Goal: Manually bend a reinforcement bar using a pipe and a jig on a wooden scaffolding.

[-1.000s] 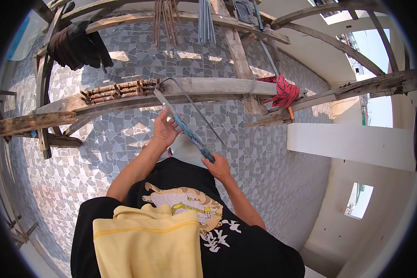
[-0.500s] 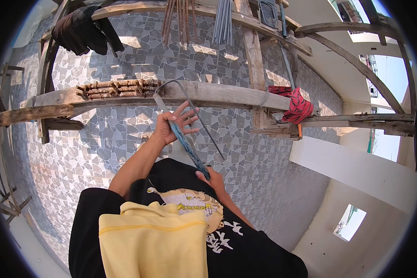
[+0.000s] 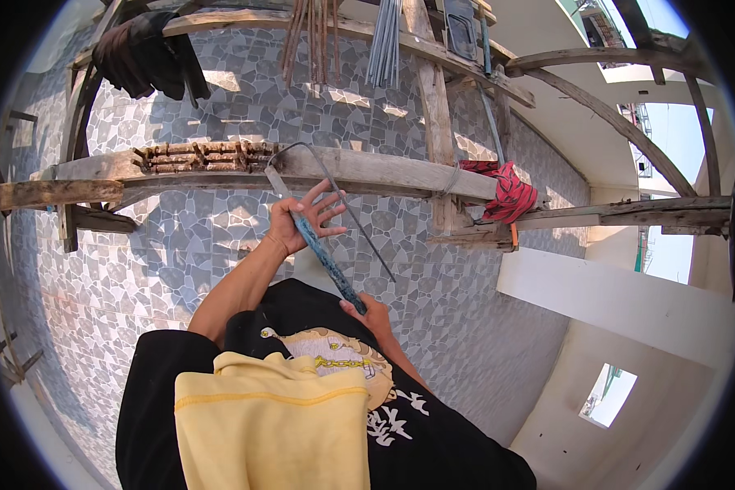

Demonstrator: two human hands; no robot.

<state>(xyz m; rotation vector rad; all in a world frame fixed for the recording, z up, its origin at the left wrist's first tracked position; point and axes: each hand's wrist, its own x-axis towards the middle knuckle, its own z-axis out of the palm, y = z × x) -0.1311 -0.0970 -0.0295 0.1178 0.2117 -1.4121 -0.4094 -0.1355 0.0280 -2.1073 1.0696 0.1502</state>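
Note:
A worn blue metal pipe [image 3: 329, 265] slants across the middle, its bare grey upper end beside the wooden beam [image 3: 367, 166]. My right hand [image 3: 371, 315] is closed around its lower end. My left hand [image 3: 304, 222] lies against the upper part, thumb over the pipe and the other fingers spread apart. From near the pipe's upper end a thin dark steel rod [image 3: 358, 224] curves over in a hook and runs down to the right, past my left fingertips. How rod and pipe meet is too small to tell.
Rusty steel bars and pins [image 3: 208, 157] sit on the beam's left part. A red and black cloth [image 3: 510, 192] hangs at its right end. Farther off are dark clothing [image 3: 151, 55], rusty rods [image 3: 312, 37] and grey rods [image 3: 384, 49] on a rail. A white wall ledge [image 3: 588, 294] stands right.
The view has shifted slightly, so the beam and surroundings sit a little more to the left. Both hands keep nearly the same positions on the pipe.

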